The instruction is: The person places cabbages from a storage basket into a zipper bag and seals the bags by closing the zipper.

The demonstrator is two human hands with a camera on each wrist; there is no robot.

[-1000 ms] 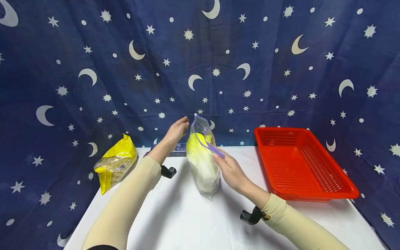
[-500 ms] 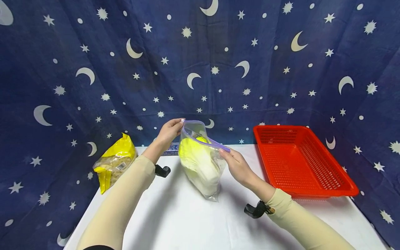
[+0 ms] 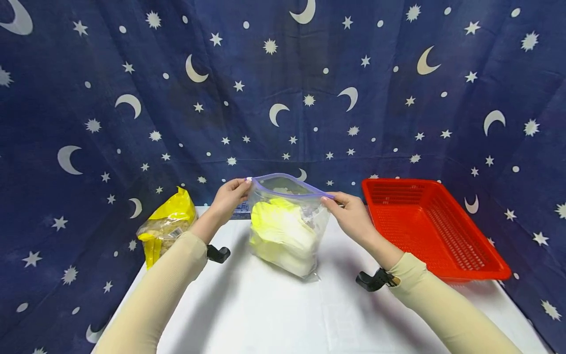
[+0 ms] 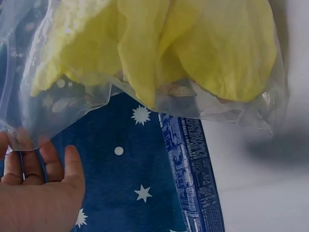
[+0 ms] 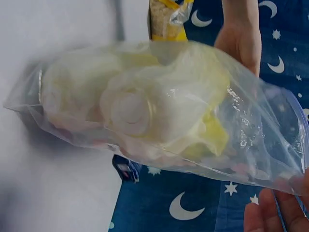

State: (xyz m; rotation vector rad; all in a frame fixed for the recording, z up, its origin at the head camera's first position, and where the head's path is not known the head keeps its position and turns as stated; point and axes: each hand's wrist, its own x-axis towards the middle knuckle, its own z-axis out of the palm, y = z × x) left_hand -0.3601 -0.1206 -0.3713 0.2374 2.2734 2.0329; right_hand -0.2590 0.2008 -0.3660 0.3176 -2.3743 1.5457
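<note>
A clear zip bag (image 3: pixel 323 226) with a purple zip strip hangs between both hands, close over the white table. Inside it are yellow-green leaves and white stalks that look like napa cabbage (image 3: pixel 283 231). My left hand (image 3: pixel 230 196) pinches the bag's top left corner, right at the white slider. At the top right corner, my right hand (image 3: pixel 351 216) grips the strip between thumb and fingers. The bag's mouth gapes a little between them. Cut, rounded stalk ends of the cabbage (image 5: pixel 130 113) show through the plastic in the right wrist view.
A yellow and clear packet (image 3: pixel 170 221) of pale, dry-looking food stands at the table's left edge. A red perforated basket (image 3: pixel 420 236) sits at the right. Behind the bag lies a long blue printed box (image 4: pixel 188 169), against a star-and-moon curtain (image 3: pixel 283 73).
My left hand has taken hold of the slider corner and drawn it left and slightly down. My right hand has moved right. The bag has spread wide and turned its broad side forward.
</note>
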